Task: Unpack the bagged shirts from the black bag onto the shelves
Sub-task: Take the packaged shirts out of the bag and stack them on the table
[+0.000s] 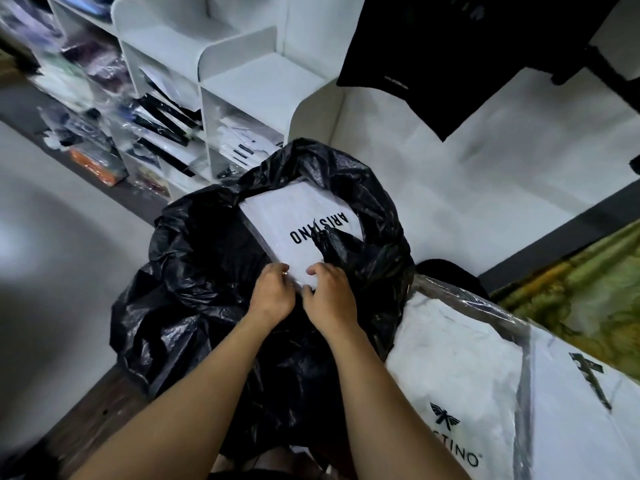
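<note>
- Inside the open mouth of the black bag [194, 271] lies a white bagged shirt [304, 216], flat and tilted up toward the shelves, with its black ARISTINO print facing away from the camera.
- Left hand [272, 294] grips the packet's near corner, its fingers [278, 271] curled over the edge.
- Right hand [332, 297] sits just beside it, almost touching, with fingers [317, 270] bent onto the packet's top face and the thumb tucked at the near edge, so both hands hold the same packet.
- A crumpled flap of the black bag lies across the packet next to the right hand and covers part of the print.
- White shelves [242, 81] stand behind the bag; the lower compartments hold folded packets, the upper ones look bare.
- Second bagged shirt [464, 368] lies to the right, touching the bag's side.
- Black garment [485, 53] hangs above on the right.
- Blurred clear-wrapped packets [93, 157] lie along the floor on the left.
</note>
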